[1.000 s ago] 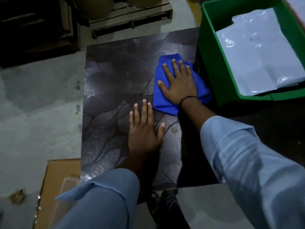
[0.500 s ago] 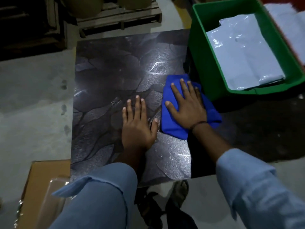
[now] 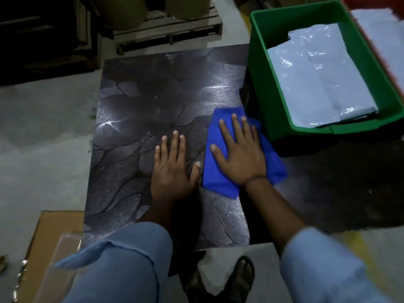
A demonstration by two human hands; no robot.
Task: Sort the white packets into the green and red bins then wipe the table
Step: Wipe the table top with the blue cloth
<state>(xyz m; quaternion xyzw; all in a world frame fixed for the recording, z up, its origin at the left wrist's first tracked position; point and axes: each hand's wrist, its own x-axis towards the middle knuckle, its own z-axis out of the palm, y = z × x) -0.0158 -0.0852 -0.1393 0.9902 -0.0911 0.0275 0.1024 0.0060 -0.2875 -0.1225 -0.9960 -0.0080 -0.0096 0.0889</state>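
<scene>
On the table (image 3: 166,88), the left hand (image 3: 172,169) lies flat, empty; the right hand (image 3: 242,160) presses flat on the cloth (image 3: 220,186). Rightward strokes may jam it against the green bin (image 3: 260,84).

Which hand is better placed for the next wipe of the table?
The right, likely: the right hand lies flat on the blue cloth; the left hand rests flat on the table without cloth.

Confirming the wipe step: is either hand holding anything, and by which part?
Nothing is gripped. The right hand presses flat on the cloth's middle; the left hand lies flat on the table.
</scene>
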